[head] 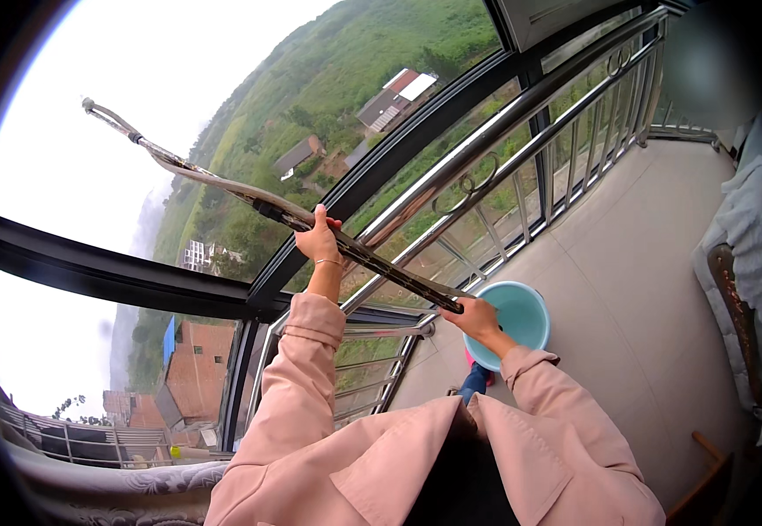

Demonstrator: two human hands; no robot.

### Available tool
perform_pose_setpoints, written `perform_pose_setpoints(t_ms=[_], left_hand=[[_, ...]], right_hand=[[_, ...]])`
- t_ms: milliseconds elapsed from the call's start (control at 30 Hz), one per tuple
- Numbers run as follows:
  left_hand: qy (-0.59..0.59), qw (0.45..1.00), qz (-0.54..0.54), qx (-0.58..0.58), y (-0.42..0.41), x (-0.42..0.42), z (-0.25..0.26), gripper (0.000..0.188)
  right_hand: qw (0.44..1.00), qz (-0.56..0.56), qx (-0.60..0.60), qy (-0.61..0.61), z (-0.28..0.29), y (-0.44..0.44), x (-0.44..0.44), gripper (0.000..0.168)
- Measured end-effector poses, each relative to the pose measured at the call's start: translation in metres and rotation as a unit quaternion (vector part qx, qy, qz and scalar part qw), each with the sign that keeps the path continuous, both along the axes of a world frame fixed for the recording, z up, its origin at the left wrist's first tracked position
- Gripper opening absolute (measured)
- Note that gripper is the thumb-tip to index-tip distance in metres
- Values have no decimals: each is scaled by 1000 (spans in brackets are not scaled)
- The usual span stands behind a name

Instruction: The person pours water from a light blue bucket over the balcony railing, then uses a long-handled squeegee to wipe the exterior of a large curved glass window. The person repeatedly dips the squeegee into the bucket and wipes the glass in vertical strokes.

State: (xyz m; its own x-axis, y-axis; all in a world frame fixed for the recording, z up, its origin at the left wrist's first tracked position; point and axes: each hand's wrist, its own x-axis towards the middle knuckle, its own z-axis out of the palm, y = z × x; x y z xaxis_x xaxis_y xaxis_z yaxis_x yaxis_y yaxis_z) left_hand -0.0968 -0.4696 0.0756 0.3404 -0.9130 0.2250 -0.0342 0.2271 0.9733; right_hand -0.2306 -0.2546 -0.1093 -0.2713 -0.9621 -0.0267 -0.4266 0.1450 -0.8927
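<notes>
My left hand (320,238) is closed around the middle of a long, slender dark pole (390,269) with a light pattern. My right hand (474,319) grips its lower end, above a light-blue plastic basin (530,312) on the floor. A pale strip (206,176) runs along the pole and bows away from it in the upper part; its material is unclear. From my hands the pole slants to the upper left, across the window. Its far tip (89,105) forms a narrow loop against the white sky.
A stainless-steel railing (450,172) runs along the black-framed window (413,115). Beige tiles (607,289) cover the floor. At right stands furniture under a pale cloth (749,217). Patterned light fabric (177,480) lies at lower left. My leg in blue jeans (474,382) is beside the basin.
</notes>
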Motion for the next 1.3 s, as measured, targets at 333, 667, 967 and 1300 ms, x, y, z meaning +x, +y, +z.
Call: perform_pose_setpoints(t_ms=[333,667,967,1300], left_hand=[[29,999,-27,10,-13,15,-10,23],[25,999,-24,0,-8,11,-12,18],[-11,1000,11,0,-3,-6,-6,19],[-32,999,27,6,-4,8,-12,21]], right_hand=[[998,47,28,-23,2,1,-3,54],[998,54,27,-21,1,7,-4,55],[1000,-12,-12,11,5,2,-1,48],[1000,-16,-13,10,-11,-2,12,48]])
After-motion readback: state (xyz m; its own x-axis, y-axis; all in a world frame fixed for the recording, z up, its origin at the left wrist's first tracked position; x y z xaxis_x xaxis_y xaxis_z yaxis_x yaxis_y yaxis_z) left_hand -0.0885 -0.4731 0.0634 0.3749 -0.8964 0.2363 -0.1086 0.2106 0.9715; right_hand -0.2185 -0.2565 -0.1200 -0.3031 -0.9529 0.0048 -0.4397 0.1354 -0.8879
